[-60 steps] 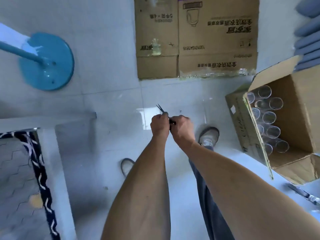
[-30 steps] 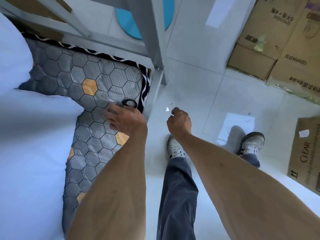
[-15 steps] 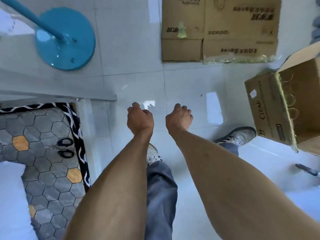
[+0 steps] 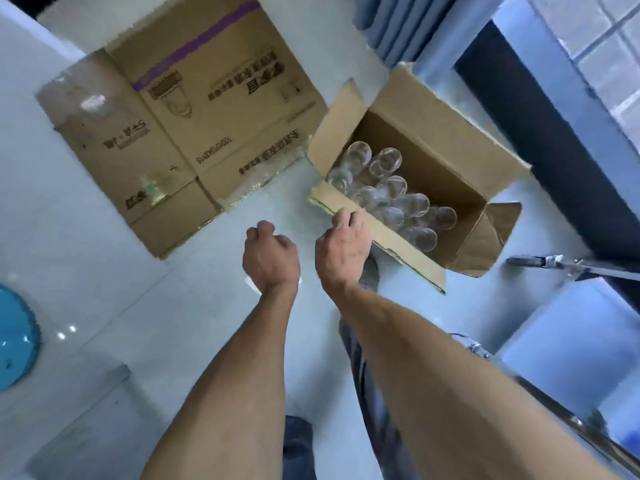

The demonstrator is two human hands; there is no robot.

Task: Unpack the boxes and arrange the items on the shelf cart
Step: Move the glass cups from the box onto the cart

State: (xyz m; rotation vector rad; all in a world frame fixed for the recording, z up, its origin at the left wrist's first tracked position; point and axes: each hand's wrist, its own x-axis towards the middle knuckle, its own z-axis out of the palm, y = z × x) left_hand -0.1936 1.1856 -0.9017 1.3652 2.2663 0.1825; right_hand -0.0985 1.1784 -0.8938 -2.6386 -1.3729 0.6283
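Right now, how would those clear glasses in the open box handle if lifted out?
The clear glasses look thin-walled and transparent, so probably fragile and fairly light. Smooth, glossy walls suggest they could slip in a grip. They lie packed together in the open cardboard box, so pulling one may shift or clink its neighbours.

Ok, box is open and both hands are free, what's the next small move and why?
Probably reach the right hand over the near flap into the open box and lift out one glass. That hand is already at the flap's edge, the glasses are exposed, and the left hand holds nothing.
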